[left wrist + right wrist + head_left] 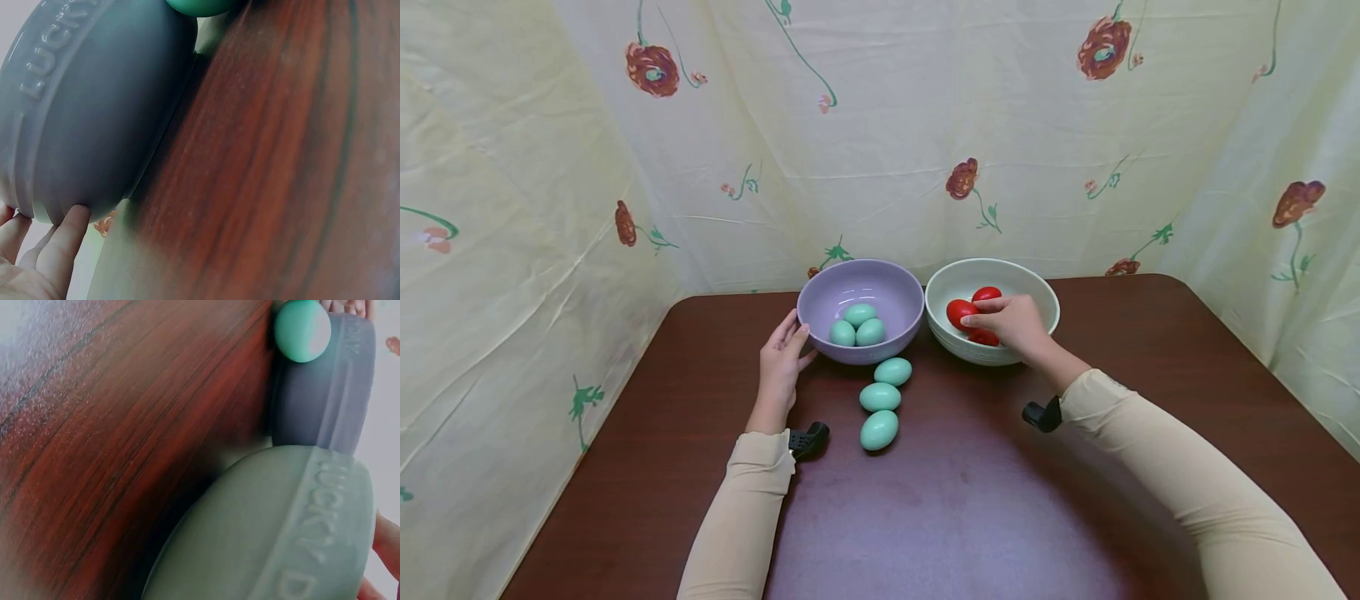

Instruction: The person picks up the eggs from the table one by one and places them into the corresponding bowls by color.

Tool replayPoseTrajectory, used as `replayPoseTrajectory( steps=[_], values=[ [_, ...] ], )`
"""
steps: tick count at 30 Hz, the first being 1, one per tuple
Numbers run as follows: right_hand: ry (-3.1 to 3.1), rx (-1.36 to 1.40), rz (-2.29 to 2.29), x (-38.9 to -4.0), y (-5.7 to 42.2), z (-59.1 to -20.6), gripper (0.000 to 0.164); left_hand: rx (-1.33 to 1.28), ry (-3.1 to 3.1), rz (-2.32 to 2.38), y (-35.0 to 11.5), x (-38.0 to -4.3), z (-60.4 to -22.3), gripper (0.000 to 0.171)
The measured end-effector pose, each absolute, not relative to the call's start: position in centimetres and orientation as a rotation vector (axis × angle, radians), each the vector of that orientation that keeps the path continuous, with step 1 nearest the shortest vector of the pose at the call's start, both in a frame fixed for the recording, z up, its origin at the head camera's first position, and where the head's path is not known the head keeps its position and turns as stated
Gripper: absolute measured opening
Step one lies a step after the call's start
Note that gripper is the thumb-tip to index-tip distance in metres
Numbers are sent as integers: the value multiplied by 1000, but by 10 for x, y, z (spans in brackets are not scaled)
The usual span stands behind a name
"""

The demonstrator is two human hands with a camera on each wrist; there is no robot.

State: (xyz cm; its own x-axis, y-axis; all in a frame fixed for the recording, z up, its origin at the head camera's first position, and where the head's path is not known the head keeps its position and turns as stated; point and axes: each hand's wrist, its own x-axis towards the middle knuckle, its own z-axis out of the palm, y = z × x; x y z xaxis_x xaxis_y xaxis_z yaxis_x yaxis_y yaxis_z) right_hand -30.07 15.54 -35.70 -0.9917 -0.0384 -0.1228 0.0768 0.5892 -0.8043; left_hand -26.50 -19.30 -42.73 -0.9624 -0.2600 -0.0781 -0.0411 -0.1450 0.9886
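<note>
My left hand (780, 367) rests its fingers against the left side of a purple bowl (910, 312). In the left wrist view, fingertips (78, 215) touch the bowl's outer wall. Inside that bowl lie three mint-green eggs (860, 314). Over the pale green bowl (1041, 292) to its right, my right hand (1017, 323) pinches a red egg (959, 313) between thumb and finger. Two more red eggs are in this bowl, one behind (987, 293) and one in front (982, 337), partly hidden. The right wrist view does not show the pinched egg.
Three more mint-green eggs (880, 397) lie in a row on the brown table (985, 500), in front of the purple bowl. The two bowls stand side by side near the back edge. A flowered cloth (880, 183) hangs behind the table.
</note>
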Motion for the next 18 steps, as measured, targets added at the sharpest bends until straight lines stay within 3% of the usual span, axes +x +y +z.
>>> replayPoseTrajectory(
  steps=[18],
  values=[
    [2819,-83,-1105,-314,148,-364,49,338,-1924,-2272,-193,-266,-428,56]
  ],
)
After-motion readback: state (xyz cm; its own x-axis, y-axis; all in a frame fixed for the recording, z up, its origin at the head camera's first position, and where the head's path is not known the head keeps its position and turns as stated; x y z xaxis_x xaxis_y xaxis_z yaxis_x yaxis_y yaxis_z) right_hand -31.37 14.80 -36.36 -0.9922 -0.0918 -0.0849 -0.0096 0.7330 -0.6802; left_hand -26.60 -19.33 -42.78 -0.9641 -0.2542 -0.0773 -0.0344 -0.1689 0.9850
